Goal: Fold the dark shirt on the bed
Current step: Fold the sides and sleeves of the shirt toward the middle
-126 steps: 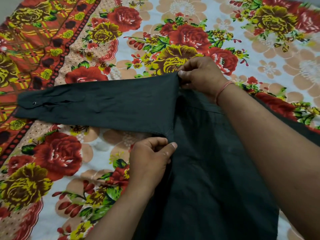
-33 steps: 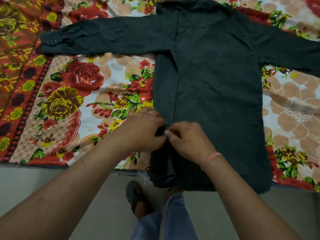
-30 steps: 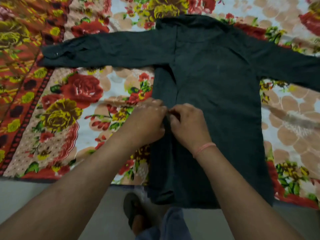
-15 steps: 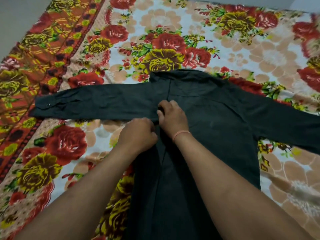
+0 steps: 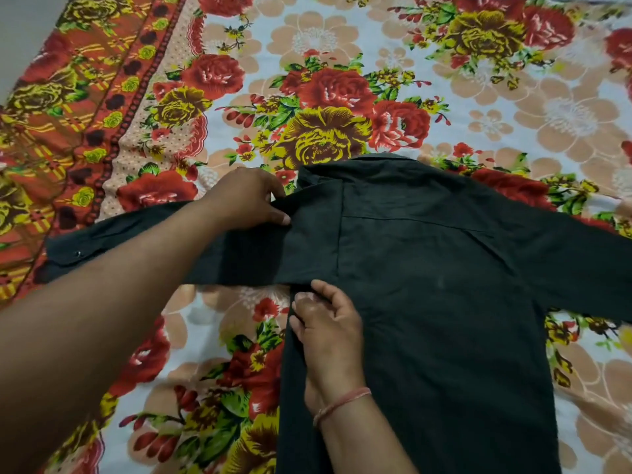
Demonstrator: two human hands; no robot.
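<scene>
The dark shirt [image 5: 444, 302] lies back-up on the bed, collar away from me, its left side panel folded inward along a vertical crease. Its left sleeve [image 5: 136, 244] stretches out flat to the left, cuff with a small button at the far end; the right sleeve runs off the right edge. My left hand [image 5: 248, 200] pinches the fabric at the left shoulder. At the armpit, where the sleeve meets the folded edge, my right hand [image 5: 328, 330] presses down with curled fingers. A pink thread band circles my right wrist.
A floral bedsheet [image 5: 342, 97] with red and yellow roses covers the bed under the shirt. A red-orange patterned border [image 5: 68, 114] runs along the left side. A strip of grey floor [image 5: 20, 29] shows at the top left corner.
Both hands slid up the folded left edge from the hem toward the collar. My left hand has moved to the shoulder; my right hand sits at the armpit. The view tilted up the bed.
</scene>
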